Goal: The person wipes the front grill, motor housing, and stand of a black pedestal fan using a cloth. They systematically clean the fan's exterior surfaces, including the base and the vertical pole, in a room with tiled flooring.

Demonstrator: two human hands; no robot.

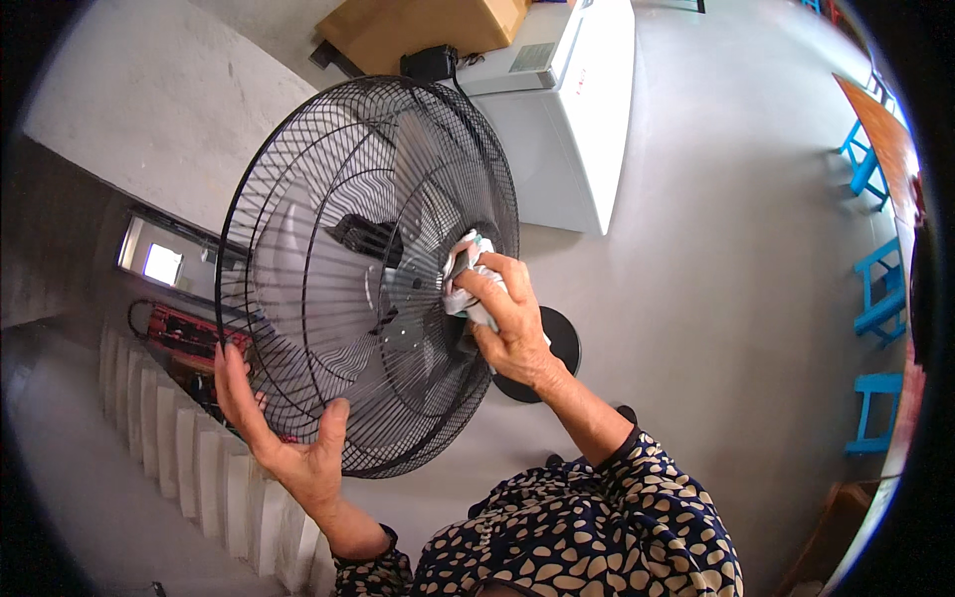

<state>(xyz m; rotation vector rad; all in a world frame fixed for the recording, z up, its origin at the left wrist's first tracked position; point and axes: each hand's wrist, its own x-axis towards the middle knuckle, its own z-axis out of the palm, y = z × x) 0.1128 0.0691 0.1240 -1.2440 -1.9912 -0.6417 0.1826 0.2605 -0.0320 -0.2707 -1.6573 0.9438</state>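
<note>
A fan with a black wire guard (306, 246) fills the middle of my view, its pale blades visible through the bars. My left hand (291, 448) holds the guard's lower left rim, thumb on one side and some fingertips showing through the wires. In my right hand (511, 321) is a crumpled whitish cloth (474, 280), pressed against the hub area at the guard's centre. Beneath that hand, part of a round black base (561, 347) rests on the floor; the fan's pole is mostly hidden.
Behind the fan stand a white chest-type appliance (537, 149) and a cardboard box (425, 30). Stair-like pale slabs (194, 455) and a red-and-black object (186, 336) lie left. Blue stools (880, 298) line a wooden table (877, 123) at right.
</note>
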